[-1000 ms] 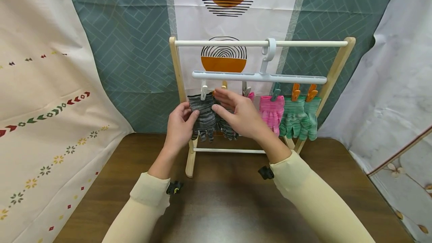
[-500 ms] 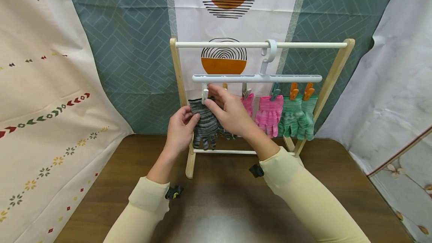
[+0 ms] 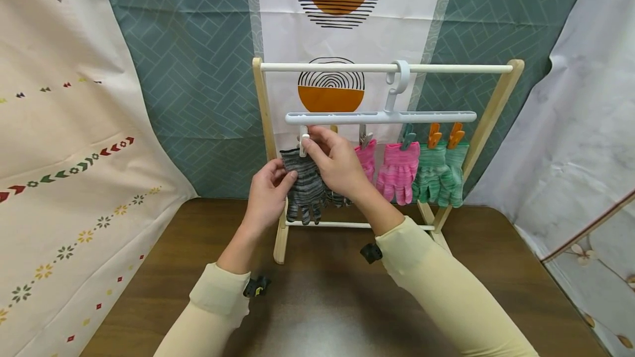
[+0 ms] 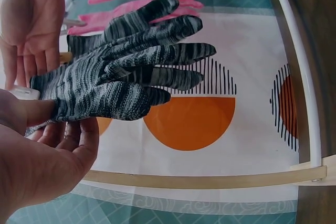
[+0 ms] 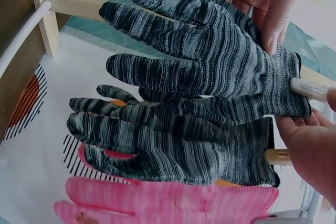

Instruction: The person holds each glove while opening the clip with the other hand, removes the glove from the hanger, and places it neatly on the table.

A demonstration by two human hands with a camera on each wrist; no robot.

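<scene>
A black-and-grey striped glove [image 3: 305,183] hangs by its cuff from a white clip [image 3: 303,142] at the left end of the hanger [image 3: 347,118]. My left hand [image 3: 265,191] pinches the left edge of its cuff between thumb and fingers. With thumb and fingers my right hand [image 3: 339,164] holds the white clip; in the right wrist view the clip [image 5: 308,88] sits over the cuff edge. Behind it a second striped glove [image 5: 199,150] hangs from a tan clip [image 5: 278,157], mostly covered by my right hand in the head view.
Pink gloves [image 3: 398,174] and green gloves [image 3: 434,175] hang to the right on grey, teal and orange clips. The hanger hooks over the top rail [image 3: 456,69] of a wooden rack [image 3: 263,106], which stands on a brown table [image 3: 317,302] before patterned cloths.
My right hand has moved left and down from beside the striped glove onto the white clip. The front striped glove hangs slightly lower, and the hanger has shifted a little.
</scene>
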